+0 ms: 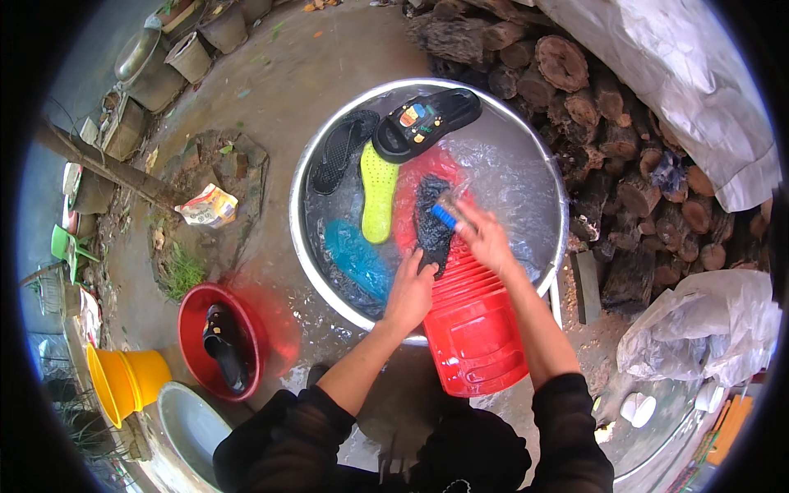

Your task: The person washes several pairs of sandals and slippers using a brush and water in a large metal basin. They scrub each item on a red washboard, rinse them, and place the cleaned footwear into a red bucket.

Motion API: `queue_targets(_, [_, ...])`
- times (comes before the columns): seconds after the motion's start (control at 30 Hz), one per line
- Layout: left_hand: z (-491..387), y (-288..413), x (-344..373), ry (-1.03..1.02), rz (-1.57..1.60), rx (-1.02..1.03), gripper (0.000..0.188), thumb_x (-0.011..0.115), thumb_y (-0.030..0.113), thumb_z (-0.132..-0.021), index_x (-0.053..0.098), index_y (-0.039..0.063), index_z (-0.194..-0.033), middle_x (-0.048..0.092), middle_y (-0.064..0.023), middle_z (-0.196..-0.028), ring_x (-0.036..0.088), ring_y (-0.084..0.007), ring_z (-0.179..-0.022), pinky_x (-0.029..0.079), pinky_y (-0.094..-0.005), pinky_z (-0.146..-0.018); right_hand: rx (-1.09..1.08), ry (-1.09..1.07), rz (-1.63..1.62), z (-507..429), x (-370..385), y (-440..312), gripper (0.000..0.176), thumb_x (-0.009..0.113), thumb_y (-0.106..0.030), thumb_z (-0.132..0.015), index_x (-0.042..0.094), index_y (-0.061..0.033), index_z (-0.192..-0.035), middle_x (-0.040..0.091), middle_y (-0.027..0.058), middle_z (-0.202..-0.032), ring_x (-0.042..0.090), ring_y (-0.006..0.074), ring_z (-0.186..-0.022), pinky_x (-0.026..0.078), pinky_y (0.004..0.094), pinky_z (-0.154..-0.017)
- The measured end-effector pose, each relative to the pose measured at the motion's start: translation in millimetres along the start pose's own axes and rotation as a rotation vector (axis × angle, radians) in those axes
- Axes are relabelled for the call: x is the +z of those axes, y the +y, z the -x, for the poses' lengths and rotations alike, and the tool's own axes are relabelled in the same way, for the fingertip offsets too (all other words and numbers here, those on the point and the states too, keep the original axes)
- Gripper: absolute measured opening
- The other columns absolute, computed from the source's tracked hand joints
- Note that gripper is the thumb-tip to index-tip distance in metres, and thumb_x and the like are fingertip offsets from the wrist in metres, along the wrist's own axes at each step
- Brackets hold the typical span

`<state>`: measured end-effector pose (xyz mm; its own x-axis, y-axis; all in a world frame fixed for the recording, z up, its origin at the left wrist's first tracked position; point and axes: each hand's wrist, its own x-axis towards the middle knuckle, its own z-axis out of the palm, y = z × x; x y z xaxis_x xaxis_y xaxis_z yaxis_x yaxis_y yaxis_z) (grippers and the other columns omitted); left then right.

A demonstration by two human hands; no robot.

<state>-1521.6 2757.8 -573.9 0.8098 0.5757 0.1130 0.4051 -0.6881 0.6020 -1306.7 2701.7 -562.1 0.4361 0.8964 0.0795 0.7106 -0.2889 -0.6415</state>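
My left hand (413, 289) holds the near end of a dark, wet insole or sandal sole (433, 222) against a red plastic washboard (474, 345). In my right hand (487, 240) is a blue scrubbing brush (445, 212), touching the dark sole. The washboard leans into a large round metal basin (298, 215) of water. Also in the basin are a black slide sandal with cartoon charms (428, 123), a black perforated sandal or insole (345, 151), a yellow-green insole (378, 194) and a blue insole (356, 256) under the water.
A red basin (256, 333) holding a black sandal (225, 351) stands at the left, near a grey-green basin (197, 431) and a yellow bucket (129, 376). Stacked firewood (616, 123) and plastic sheeting (703, 326) lie to the right. Pots (188, 58) line the wall at upper left.
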Motion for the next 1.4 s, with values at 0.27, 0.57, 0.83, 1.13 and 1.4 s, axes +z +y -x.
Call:
queue_targets(0.27, [-8.7,-7.2,-6.1,-0.052,-0.002,0.019,0.030,0.056,0.002,-0.089,0.065,0.004,-0.117,0.056,-0.0250,-0.137,0.051,-0.0418,-0.128,0.043,-0.0456,-0.108,-0.120,0.181,0.617,-1.8,8.3,29.9,0.056,0.065,-0.020,-0.089,0.049,-0.0169,-0.142,0.060,0.0113,-0.127,0.056,0.0344,-0.110,0.048,0.0485,-0.090])
queue_targets(0.57, [-28.1,5.9,1.1,0.007,0.205,-0.256,0.030,0.060,0.009,-0.090,0.064,0.000,-0.118,0.051,-0.0265,-0.139,0.052,-0.0439,-0.122,0.043,-0.0473,-0.105,0.094,0.212,-0.176,46.7,-2.8,27.7,0.048,0.065,-0.017,-0.092,0.058,-0.0173,-0.140,0.062,0.0172,-0.133,0.054,0.0303,-0.126,0.041,0.0399,-0.109])
queue_targets(0.83, [-32.6,7.0,9.5,-0.053,-0.068,-0.148,0.040,0.056,0.019,-0.094,0.060,0.001,-0.129,0.053,-0.0212,-0.138,0.049,-0.0394,-0.125,0.040,-0.0509,-0.104,0.117,0.115,0.505,-33.3,2.2,-8.4,0.054,0.063,-0.015,-0.085,0.051,-0.0208,-0.137,0.060,0.0104,-0.125,0.057,0.0323,-0.111,0.047,0.0527,-0.093])
queue_targets(1.13, [-22.1,19.0,5.2,-0.114,-0.275,-0.052,0.044,0.057,0.035,-0.095,0.063,0.005,-0.127,0.054,-0.0156,-0.141,0.047,-0.0304,-0.129,0.033,-0.0496,-0.104,-0.202,0.014,0.465,50.0,-13.2,-0.9,0.053,0.065,-0.015,-0.088,0.052,-0.0170,-0.140,0.061,0.0108,-0.132,0.060,0.0322,-0.110,0.052,0.0462,-0.092])
queue_targets(1.4, [-46.4,40.8,27.8,-0.086,-0.229,-0.239,0.049,0.076,0.041,-0.080,0.064,0.002,-0.105,0.063,-0.0207,-0.110,0.058,-0.0351,-0.105,0.045,-0.0478,-0.090,0.297,0.050,-0.015,11.9,-23.7,35.8,0.052,0.061,-0.028,-0.095,0.049,-0.0188,-0.146,0.062,0.0165,-0.132,0.052,0.0372,-0.126,0.038,0.0438,-0.112])
